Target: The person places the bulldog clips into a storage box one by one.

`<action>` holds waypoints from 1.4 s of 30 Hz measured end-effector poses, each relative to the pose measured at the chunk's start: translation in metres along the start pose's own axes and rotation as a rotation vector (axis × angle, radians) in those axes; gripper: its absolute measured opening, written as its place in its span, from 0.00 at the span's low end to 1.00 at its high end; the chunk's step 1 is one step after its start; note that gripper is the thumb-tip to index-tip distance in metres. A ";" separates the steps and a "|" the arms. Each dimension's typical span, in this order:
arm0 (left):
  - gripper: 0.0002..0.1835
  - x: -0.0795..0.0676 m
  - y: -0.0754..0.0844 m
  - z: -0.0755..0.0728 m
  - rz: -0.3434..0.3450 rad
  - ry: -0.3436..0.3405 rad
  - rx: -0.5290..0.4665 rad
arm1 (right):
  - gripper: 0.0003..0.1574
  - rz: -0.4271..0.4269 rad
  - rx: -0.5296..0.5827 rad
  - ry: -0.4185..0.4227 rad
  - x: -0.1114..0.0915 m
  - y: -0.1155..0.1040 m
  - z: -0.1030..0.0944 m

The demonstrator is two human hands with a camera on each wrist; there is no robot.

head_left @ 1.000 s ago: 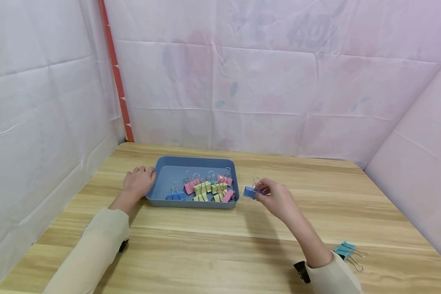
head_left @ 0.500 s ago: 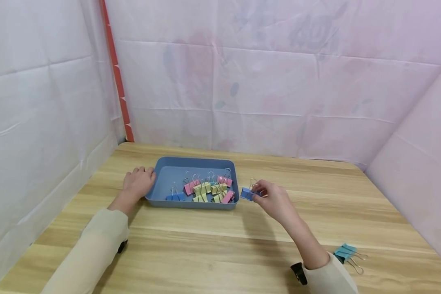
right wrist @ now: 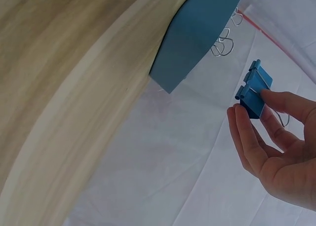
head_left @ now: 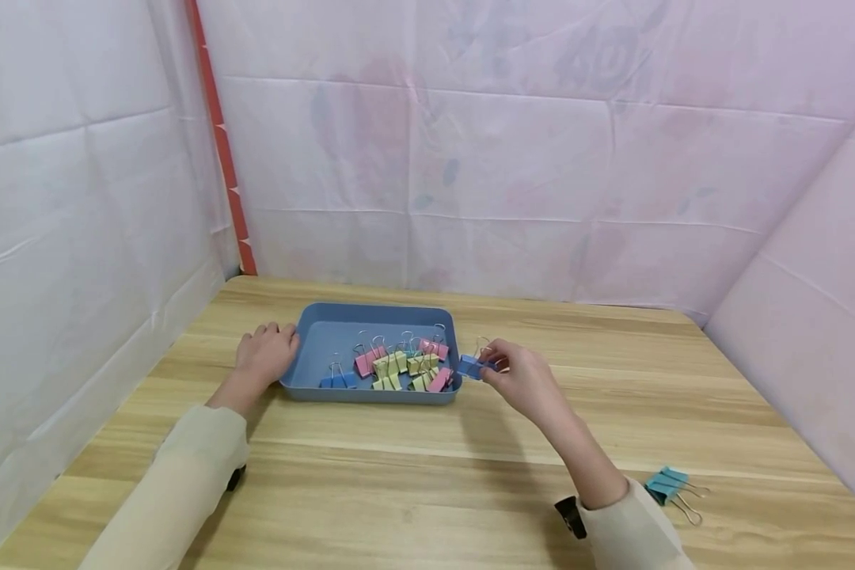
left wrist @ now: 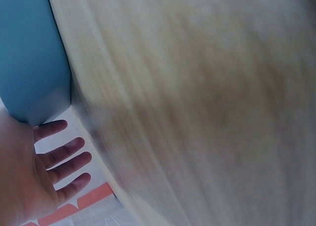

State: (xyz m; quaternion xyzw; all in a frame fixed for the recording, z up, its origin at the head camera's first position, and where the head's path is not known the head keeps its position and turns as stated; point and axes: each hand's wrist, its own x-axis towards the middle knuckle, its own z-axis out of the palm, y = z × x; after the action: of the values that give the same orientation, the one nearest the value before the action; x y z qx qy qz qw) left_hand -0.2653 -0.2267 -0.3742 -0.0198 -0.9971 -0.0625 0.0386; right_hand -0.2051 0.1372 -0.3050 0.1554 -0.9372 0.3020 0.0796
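A blue binder clip (head_left: 471, 366) is pinched between the thumb and fingers of my right hand (head_left: 530, 383), just off the right end of a blue-grey tray (head_left: 370, 395). In the right wrist view the same clip (right wrist: 256, 87) hangs in the fingertips, with a wire handle sticking out below. My left hand (head_left: 265, 351) rests against the tray's left end, and its fingers look straight and spread in the left wrist view. Inside the tray sit several yellow and pink binder clips (head_left: 390, 363), part of a teal one, and a blue binder clip (head_left: 338, 381) nearer the left.
On the wooden table (head_left: 399, 491), a teal binder clip (head_left: 666, 484) lies at the right, beside my right sleeve. White cloth walls (head_left: 499, 158) enclose the table at the back and both sides. A red strip (head_left: 221, 142) runs down the back left corner.
My right hand has carried the blue binder clip a little left, closer to the tray's right rim. The left hand and the tray hold their places.
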 end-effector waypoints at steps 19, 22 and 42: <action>0.23 0.000 0.000 -0.001 0.005 0.000 0.004 | 0.04 -0.023 0.029 0.001 0.014 -0.015 0.009; 0.24 0.000 0.000 -0.002 0.005 -0.001 0.005 | 0.04 -0.021 0.021 0.000 0.016 -0.018 0.011; 0.23 -0.001 0.000 -0.001 0.009 0.011 0.017 | 0.04 -0.049 -0.021 -0.030 0.026 -0.033 0.021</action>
State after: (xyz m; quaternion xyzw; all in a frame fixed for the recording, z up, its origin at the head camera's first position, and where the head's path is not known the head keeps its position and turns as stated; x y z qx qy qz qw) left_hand -0.2642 -0.2265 -0.3736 -0.0238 -0.9973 -0.0541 0.0446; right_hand -0.2198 0.0932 -0.2971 0.1820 -0.9373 0.2876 0.0745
